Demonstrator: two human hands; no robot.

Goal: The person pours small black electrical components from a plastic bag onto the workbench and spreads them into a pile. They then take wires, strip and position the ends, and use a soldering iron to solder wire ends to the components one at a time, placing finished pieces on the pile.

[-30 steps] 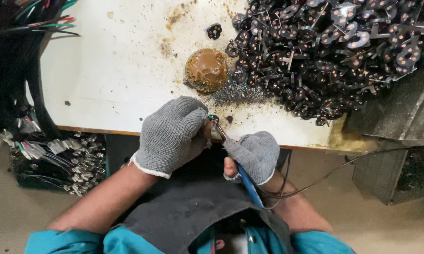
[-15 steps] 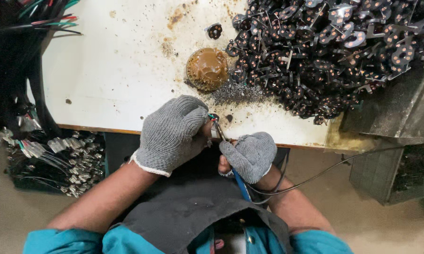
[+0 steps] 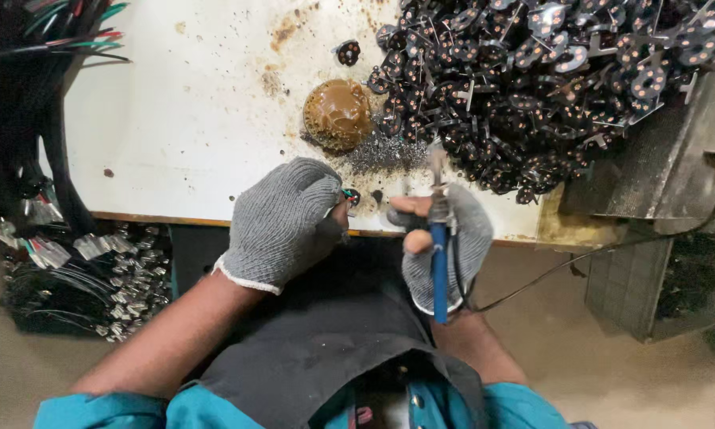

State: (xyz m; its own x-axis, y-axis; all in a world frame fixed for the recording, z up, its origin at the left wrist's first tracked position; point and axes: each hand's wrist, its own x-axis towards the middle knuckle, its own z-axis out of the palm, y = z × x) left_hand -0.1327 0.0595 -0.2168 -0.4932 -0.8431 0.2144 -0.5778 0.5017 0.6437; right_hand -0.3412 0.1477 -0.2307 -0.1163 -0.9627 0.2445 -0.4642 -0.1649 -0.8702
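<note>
Nearest the body, a dark apron [image 3: 317,357] covers the lap, just under the edge of the white, stained counter [image 3: 183,143]. The left hand [image 3: 282,222], in a grey knitted glove, is curled nearly shut at that edge, pinching a small dark round part with coloured wire ends [image 3: 349,195] between thumb and fingertips. The right hand [image 3: 445,238], gloved the same way, is closed around the blue handle of a soldering iron [image 3: 439,238], its metal tip pointing away towards the far side, apart from the pinched part.

To do this well, I judge that the left wrist should stay braced on the counter edge so the part cannot wobble, and that the tip should touch only the joint, briefly, away from the glove.

Further out sits a brown, domed lump [image 3: 337,115] with grey metal crumbs beside it, close enough for wiping the tip. Beyond lies a big heap of black round parts with copper spots [image 3: 532,87]. Bundles of coloured wires [image 3: 48,48] hang at the far left.
</note>
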